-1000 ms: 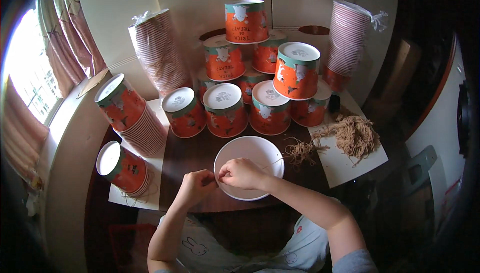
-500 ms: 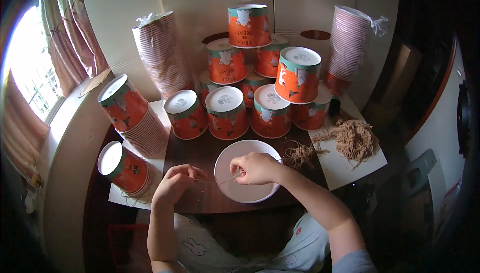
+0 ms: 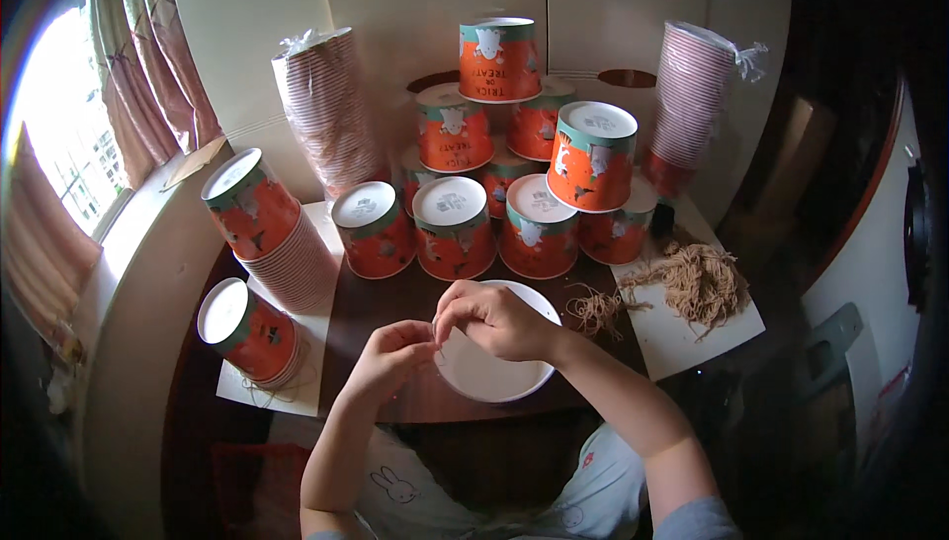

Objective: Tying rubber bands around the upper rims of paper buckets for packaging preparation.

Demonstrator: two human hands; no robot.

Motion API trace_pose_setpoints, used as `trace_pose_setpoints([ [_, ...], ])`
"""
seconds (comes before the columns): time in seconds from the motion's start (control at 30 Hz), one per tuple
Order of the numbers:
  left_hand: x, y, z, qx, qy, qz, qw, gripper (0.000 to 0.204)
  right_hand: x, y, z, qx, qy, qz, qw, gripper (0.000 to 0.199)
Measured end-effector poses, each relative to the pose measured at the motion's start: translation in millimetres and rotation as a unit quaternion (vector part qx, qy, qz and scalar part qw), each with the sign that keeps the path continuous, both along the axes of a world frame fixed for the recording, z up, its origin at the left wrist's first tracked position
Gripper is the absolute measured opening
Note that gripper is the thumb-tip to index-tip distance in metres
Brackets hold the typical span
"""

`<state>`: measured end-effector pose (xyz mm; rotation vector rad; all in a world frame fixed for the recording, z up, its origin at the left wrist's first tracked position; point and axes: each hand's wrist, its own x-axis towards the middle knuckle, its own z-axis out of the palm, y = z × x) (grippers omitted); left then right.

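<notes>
A paper bucket (image 3: 509,379) stands mouth up at the table's front, its pale inside facing me. Over its left rim my two hands meet, fingertips nearly touching. My left hand (image 3: 393,357) pinches a thin piece of string, only a short bit of which shows. My right hand (image 3: 499,320) is bent over the same spot, thumb and fingers pinched on the string too. The fingers hide most of the string and the part of the rim behind them.
Upside-down orange and green buckets (image 3: 453,228) are stacked in a pyramid behind. Bagged bucket stacks (image 3: 321,110) rise at both sides. More buckets (image 3: 252,332) stand at left on a white board. Tan string (image 3: 700,288) lies heaped at right on another board (image 3: 682,344).
My hands have come together: the right moved left and up, the left moved right. The string that stretched between them is now mostly hidden by fingers. The view shifted slightly.
</notes>
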<state>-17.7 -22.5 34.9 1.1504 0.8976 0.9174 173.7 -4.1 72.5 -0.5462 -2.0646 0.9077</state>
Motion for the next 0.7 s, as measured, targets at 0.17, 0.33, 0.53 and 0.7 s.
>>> trace_pose_setpoints([
  [0.17, -4, -1, -8, 0.040, 0.048, -0.030, 0.998, 0.012, -4, 3, -4, 0.038, -0.048, -0.048, 0.997, 0.018],
  [0.33, -7, 0, -7, 0.017, -0.010, -0.026, 0.999, 0.010, 0, 4, -23, 0.149, -0.159, -0.108, 0.970, 0.012],
  [0.53, -5, -1, -6, 0.062, 0.010, -0.021, 0.998, 0.009, -2, 2, -27, 0.114, -0.190, -0.132, 0.966, 0.009],
  [0.7, -11, 1, -2, 0.019, 0.013, -0.022, 0.999, 0.008, -6, -9, -20, 0.165, -0.164, -0.199, 0.952, 0.007],
])
